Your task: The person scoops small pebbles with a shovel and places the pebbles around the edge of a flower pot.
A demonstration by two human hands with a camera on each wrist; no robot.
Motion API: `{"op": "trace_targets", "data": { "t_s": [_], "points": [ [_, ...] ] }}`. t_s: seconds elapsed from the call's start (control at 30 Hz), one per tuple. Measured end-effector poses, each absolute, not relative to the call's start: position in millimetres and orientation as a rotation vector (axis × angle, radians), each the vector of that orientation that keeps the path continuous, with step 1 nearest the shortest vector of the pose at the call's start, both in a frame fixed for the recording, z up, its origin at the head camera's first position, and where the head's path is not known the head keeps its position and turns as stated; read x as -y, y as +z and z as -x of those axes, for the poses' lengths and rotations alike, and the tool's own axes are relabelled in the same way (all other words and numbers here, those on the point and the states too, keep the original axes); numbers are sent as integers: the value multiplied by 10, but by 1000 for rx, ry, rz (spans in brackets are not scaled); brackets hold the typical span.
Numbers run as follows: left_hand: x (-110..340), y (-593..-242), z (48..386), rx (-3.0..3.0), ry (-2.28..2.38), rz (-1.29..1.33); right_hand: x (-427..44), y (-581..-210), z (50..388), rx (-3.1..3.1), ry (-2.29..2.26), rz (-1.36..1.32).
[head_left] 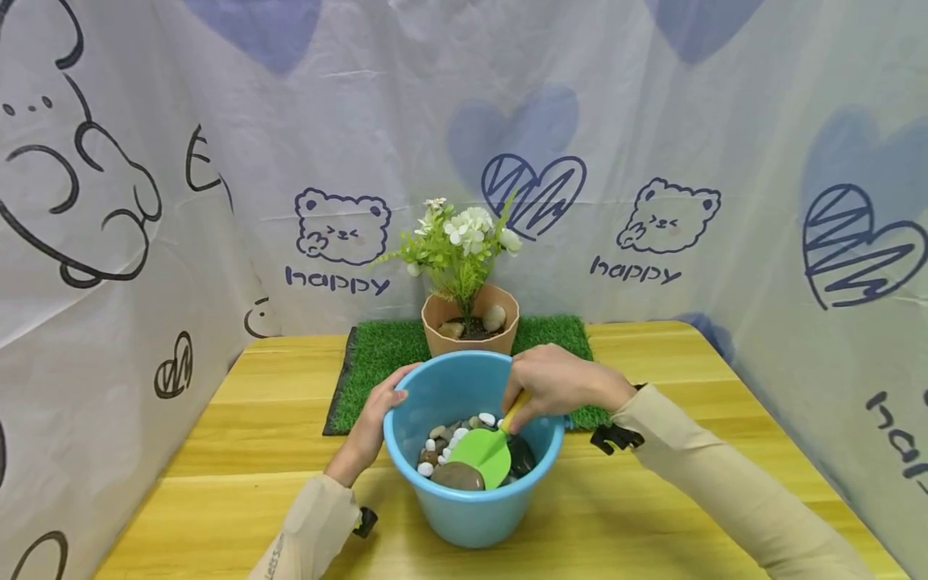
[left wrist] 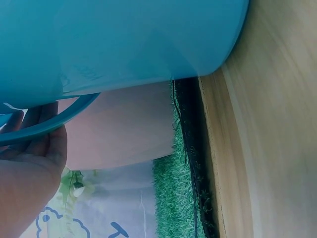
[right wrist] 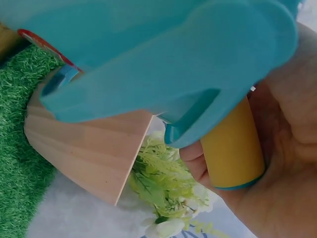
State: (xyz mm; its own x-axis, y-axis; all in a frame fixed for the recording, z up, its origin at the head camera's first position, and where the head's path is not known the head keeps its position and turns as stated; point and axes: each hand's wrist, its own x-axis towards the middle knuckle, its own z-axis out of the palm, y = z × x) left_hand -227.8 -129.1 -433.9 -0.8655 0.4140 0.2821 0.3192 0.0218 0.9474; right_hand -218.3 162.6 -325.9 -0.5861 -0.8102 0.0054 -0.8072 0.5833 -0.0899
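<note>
Bracing the blue bucket (head_left: pixel 474 515) with your left hand (head_left: pixel 377 407), you've got the near side of this table (head_left: pixel 602 483) under control! That hand grips the bucket's left side, thumb over the rim, presumably so it won't skid or tip while the other one works. And the right hand (head_left: pixel 554 379)? Closed firmly around the yellow handle of the green shovel (head_left: pixel 487 453), wrist above the rim, blade angled down inside the bucket. That steep slant looks chosen to clear the wall and reach the stones.

Down in there, small pebbles (head_left: pixel 455 439) lie behind the blade, a big brown stone (head_left: pixel 458 476) meets its near edge, and a dark stone (head_left: pixel 520 456) sits to its right; whether the blade's tip is underneath anything, you can't tell from here.

Now to the wrists! Only your left one shows a blue band (left wrist: pixel 74 111) looping past your fingers, probably the bucket's handle. Your right one gives the shovel's grip lying across your palm, blue-green trim at its end, but no blade and no stones: those belong to the head view. It also catches the flowerpot (right wrist: pixel 89 141) on the turf mat (right wrist: pixel 25 163), beyond the bucket.
</note>
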Motion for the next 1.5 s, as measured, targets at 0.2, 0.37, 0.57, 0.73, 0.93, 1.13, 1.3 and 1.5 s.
{"op": "trace_targets", "data": {
  "t_s": [0.2, 0.37, 0.57, 0.73, 0.93, 1.13, 1.3, 1.5],
  "points": [
    [1298, -4343, 2267, -2190, 1987, -803, -1613, -3282, 2181, -2770, -139, 1396],
    [1300, -4330, 2273, -2196, 1995, -821, -1594, -3278, 2207, -2769, -231, 1355],
    [1293, -4335, 2277, -2188, 1995, -826, -1618, -3259, 2233, -2770, -362, 1247],
    [1288, -4343, 2281, -2182, 2006, -826, -1648, -3225, 2246, -2765, -421, 1208],
    [1289, -4341, 2288, -2181, 2016, -839, -1715, -3197, 2262, -2774, -457, 1186],
    [1293, -4338, 2290, -2208, 2003, -831, -1792, -3173, 2274, -2778, -506, 1154],
    [1296, -4335, 2285, -2205, 2000, -818, -1831, -3167, 2273, -2785, -545, 1138],
    [1290, -4321, 2287, -2209, 1987, -806, -1883, -3138, 2240, -2847, -572, 1112]
  ]
}}
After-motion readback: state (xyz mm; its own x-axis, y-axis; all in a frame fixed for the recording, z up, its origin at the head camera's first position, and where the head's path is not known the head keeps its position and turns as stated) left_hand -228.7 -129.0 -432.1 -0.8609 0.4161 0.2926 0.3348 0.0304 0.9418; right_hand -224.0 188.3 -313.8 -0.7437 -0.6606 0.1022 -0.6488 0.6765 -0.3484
